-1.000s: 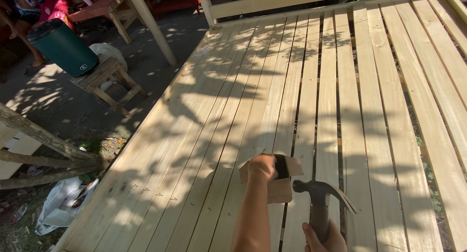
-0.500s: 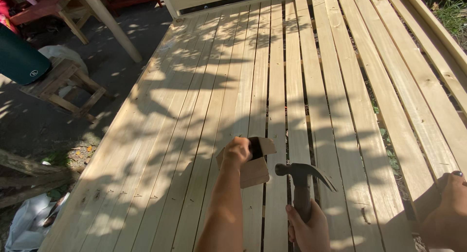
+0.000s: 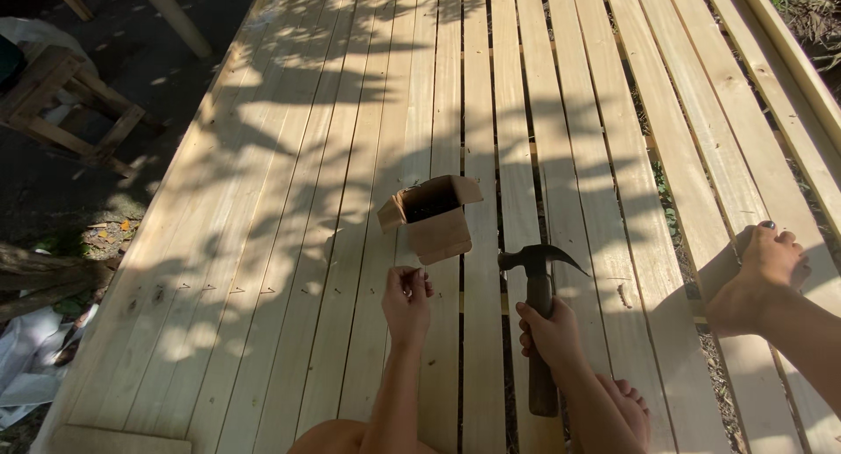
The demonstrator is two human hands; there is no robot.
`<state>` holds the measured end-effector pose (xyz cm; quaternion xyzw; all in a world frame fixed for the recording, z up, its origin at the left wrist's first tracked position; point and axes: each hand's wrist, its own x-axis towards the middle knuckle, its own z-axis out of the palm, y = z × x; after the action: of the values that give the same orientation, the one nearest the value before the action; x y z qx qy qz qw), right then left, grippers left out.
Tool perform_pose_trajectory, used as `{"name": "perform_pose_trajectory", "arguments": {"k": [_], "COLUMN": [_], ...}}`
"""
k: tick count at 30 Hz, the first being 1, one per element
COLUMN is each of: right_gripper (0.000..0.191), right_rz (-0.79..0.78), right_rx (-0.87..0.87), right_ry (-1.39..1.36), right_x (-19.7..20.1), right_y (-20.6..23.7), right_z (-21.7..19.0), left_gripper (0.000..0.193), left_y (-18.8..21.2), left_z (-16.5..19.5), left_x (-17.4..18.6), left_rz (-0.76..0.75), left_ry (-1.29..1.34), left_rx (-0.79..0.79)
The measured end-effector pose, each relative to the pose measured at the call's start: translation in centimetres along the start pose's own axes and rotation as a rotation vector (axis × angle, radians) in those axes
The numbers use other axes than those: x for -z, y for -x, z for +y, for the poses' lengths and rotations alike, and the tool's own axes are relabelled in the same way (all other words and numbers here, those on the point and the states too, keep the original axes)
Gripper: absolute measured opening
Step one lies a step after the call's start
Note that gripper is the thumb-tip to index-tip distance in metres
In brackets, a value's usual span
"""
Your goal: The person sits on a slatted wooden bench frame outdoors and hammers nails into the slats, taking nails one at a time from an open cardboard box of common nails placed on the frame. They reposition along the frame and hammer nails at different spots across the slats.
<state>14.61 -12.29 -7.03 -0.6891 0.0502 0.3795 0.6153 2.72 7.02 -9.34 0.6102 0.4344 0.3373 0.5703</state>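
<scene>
Here, right hand gripping hammer, left hand pinching nail

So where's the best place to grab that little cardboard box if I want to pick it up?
Probably by the two plain side walls of the cardboard box, coming from above. It stands on the wooden slats with its flaps folded open, so the flaps would bend if pinched. The closed walls below them look firmer. The left hand is nearest.

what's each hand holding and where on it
The right hand holds a dark-headed claw hammer around the middle of its wooden handle. The left hand pinches something tiny, too small to tell.
</scene>
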Motion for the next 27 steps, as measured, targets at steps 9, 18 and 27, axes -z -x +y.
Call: {"name": "perform_pose_trajectory", "arguments": {"k": [9, 18, 27], "right_gripper": [0.021, 0.022, 0.022], "right_rz": [-0.049, 0.043, -0.004], "right_rx": [-0.118, -0.118, -0.094], "right_ry": [-0.192, -0.134, -0.149], "right_x": [1.6, 0.3, 0.5], "right_y": [-1.9, -1.9, -1.5], "right_z": [4.6, 4.5, 3.9], "left_gripper": [0.013, 0.018, 0.008], "left_y": [0.7, 1.0, 2.0], "left_z": [-5.6, -4.6, -7.9], "left_x": [-0.1, -0.9, -4.2], "left_rz": [0.152, -0.041, -0.163], "left_ry": [0.169, 0.070, -0.044], "left_rx": [0.127, 0.225, 0.022]}}
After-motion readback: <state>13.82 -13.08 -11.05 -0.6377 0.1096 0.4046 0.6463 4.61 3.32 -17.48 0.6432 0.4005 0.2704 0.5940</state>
